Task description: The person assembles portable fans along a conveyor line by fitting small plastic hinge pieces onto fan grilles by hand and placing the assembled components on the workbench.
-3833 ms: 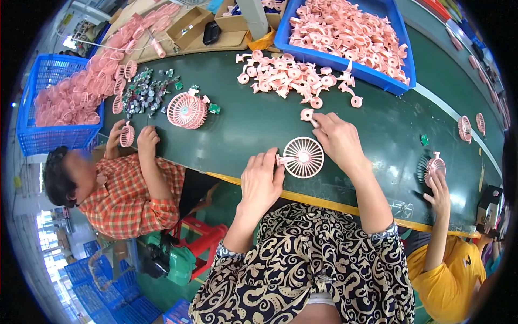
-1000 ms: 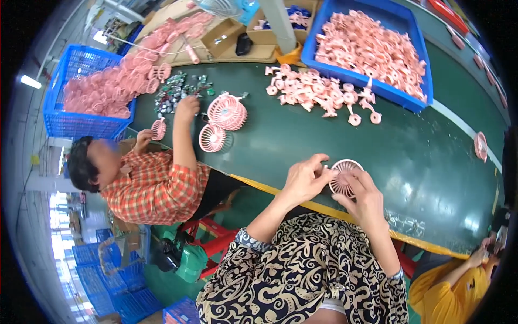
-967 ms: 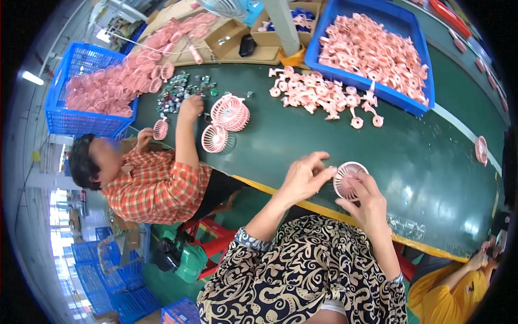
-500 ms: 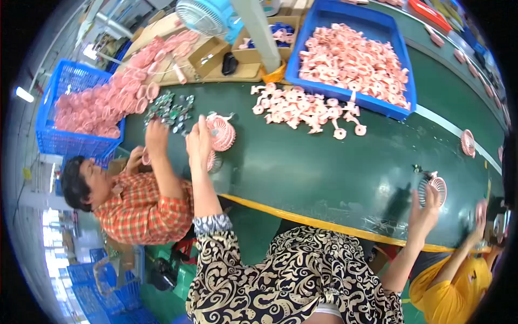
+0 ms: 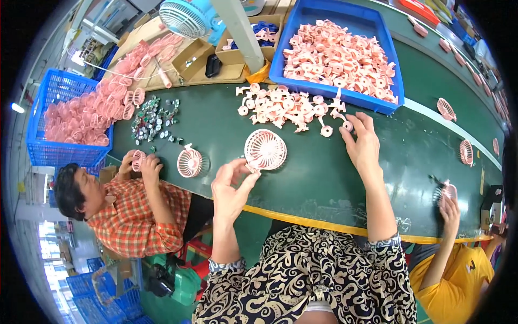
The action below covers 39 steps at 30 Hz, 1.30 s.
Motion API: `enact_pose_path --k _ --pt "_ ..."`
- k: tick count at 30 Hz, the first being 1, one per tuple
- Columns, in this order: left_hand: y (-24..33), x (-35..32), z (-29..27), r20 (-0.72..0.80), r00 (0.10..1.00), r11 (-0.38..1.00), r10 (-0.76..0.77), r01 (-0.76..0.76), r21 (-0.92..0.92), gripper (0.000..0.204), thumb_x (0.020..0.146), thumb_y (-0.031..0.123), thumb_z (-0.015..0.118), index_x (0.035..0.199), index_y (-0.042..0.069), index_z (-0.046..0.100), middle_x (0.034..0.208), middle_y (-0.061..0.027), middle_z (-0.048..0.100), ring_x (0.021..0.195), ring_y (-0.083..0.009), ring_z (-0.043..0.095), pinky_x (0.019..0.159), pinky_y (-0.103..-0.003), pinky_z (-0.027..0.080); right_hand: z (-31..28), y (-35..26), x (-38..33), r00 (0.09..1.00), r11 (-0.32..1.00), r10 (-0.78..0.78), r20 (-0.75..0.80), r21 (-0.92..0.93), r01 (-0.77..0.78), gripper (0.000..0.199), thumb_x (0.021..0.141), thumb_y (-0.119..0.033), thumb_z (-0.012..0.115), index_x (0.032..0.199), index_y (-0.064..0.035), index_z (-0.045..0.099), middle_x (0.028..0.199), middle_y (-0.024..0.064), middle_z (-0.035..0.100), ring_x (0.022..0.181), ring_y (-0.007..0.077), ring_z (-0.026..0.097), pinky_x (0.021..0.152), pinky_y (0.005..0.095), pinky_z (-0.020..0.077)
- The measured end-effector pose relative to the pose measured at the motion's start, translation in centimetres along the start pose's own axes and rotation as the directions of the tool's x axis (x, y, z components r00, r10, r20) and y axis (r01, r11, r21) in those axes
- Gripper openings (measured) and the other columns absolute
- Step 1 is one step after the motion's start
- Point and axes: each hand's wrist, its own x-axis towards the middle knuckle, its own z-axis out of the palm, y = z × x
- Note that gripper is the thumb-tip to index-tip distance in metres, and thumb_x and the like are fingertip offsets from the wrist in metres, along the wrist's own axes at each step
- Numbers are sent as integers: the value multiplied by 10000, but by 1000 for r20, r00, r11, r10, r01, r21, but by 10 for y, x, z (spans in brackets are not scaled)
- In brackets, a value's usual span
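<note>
Head view, left hand [image 5: 231, 190] pinching pink grille [image 5: 265, 149], right hand [image 5: 363, 144] outstretched around pink bracket [image 5: 347, 126], grip unclear

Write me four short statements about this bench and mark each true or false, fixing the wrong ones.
1. The left hand is at the edge of a round pink cage. True.
2. The right hand is inside the blue tray. False: it is at a small pink part outside the tray.
3. The blue basket contains pink pieces. True.
4. The co-worker on the left wears plain yellow. False: the shirt is orange-checked.
</note>
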Motion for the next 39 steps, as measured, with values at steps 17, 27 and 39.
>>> enact_pose_path --k 17,27,39 --pt "17 2 66 -72 707 661 703 -612 434 1097 636 305 988 1529 2 429 1396 -222 581 1257 -416 557 1069 -527 447 -50 14 -91 996 1000 19 89 -12 -18 203 885 -61 788 1085 -39 761 1060 138 654 836 335 711 734 413 579" --pt "2 -26 134 365 771 702 522 -632 329 994 703 307 932 1519 21 444 1388 -212 580 1286 -405 531 1090 -510 421 -66 23 -106 993 994 98 68 -61 -94 347 858 -80 824 1184 -24 719 988 148 660 765 323 707 686 424 568" --pt "9 -31 114 229 851 740 473 -524 422 345 865 150 810 1190 78 714 770 -42 656 806 -261 618 829 -412 460 -40 -28 -126 961 968 -237 142 -49 246 287 805 -129 859 1033 -55 700 965 80 650 780 270 707 615 380 575"
